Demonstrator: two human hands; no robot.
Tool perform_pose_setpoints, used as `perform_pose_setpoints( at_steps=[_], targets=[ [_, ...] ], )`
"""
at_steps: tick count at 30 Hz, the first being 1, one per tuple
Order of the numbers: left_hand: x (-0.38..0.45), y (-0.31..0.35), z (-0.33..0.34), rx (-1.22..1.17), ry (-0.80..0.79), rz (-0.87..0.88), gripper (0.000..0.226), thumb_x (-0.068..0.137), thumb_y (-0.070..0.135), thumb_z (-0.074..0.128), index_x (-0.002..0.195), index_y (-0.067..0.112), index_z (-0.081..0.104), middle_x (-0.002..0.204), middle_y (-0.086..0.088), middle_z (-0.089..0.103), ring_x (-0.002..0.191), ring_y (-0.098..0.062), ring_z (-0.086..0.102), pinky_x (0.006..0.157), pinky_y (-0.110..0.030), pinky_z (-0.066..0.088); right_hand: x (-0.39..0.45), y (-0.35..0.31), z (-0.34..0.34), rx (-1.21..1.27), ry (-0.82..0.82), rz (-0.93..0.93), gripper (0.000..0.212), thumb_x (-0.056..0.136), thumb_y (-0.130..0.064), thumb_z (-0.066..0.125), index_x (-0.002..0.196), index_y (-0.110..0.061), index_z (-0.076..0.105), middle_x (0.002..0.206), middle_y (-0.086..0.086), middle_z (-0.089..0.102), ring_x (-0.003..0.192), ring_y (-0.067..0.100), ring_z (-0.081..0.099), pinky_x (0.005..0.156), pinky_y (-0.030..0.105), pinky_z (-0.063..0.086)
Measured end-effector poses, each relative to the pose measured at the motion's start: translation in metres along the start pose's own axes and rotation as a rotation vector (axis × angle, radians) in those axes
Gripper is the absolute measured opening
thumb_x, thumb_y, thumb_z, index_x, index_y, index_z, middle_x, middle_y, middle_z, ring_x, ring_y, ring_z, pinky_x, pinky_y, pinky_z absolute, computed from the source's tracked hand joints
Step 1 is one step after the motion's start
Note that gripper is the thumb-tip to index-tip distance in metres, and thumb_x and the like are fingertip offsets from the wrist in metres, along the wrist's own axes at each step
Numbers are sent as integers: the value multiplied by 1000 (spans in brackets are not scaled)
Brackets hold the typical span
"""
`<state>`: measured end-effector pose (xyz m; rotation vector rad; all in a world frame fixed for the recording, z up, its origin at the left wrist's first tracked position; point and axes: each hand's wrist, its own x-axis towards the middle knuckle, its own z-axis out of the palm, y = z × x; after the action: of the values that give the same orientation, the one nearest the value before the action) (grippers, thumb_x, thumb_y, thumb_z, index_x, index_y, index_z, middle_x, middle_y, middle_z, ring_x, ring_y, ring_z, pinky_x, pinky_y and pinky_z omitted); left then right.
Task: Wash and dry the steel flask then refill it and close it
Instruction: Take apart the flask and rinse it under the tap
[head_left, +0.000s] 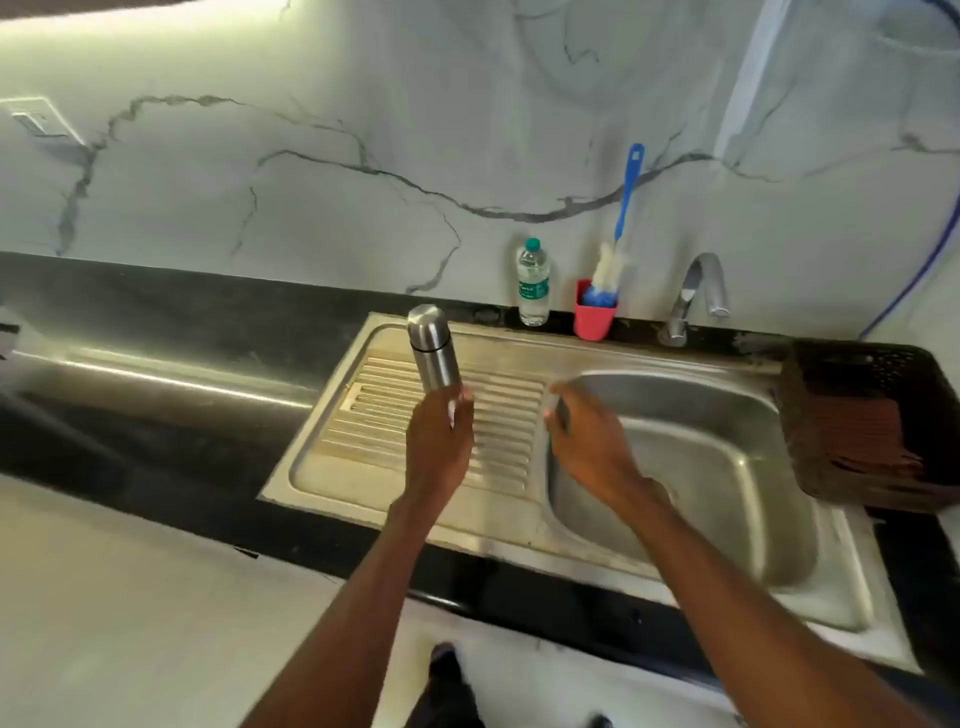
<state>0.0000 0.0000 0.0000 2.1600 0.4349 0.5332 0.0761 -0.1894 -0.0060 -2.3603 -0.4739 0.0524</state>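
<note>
Head view: the left hand (439, 434) grasps the base of the capped steel flask (432, 347), held upright above the sink's (524, 512) ribbed drainboard (363, 410), while the right hand (589, 441), at its 3 o'clock, hovers released, fingers relaxed.

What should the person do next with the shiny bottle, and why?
Probably bring the free right hand over to twist off the cap. The left hand grips the steel flask by its base, the cap is on, and washing needs it open.
</note>
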Motion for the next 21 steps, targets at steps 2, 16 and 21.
perform_pose_setpoints(
  at_steps=[2, 16, 21],
  targets=[
    [-2, -16, -1, -21, 6, -142, 25, 108, 32, 55, 121, 17, 71, 114, 7, 68, 103, -11, 65, 84, -15, 45, 0, 1, 18, 29, -80, 46, 43, 102, -30, 58, 144, -20, 53, 140, 7, 62, 122, 28, 61, 104, 36, 46],
    [78, -99, -29, -399, 90, -254, 49, 101, 57, 58, 135, 22, 63, 131, 7, 68, 124, -8, 60, 107, -45, 51, 81, -66, 125, 246, -212, 256, 87, 92, -35, 77, 162, -21, 28, 165, 1, 36, 149, 21, 39, 120, 35, 35],
    [126, -87, -41, -364, -99, -124, 69, 91, 61, 68, 150, 30, 51, 150, 14, 55, 137, -4, 51, 111, -38, 47, 109, -89, 142, 391, -167, 270, 104, 79, -46, 87, 160, -32, 24, 158, -2, 45, 139, 19, 48, 106, 35, 45]
  ],
)
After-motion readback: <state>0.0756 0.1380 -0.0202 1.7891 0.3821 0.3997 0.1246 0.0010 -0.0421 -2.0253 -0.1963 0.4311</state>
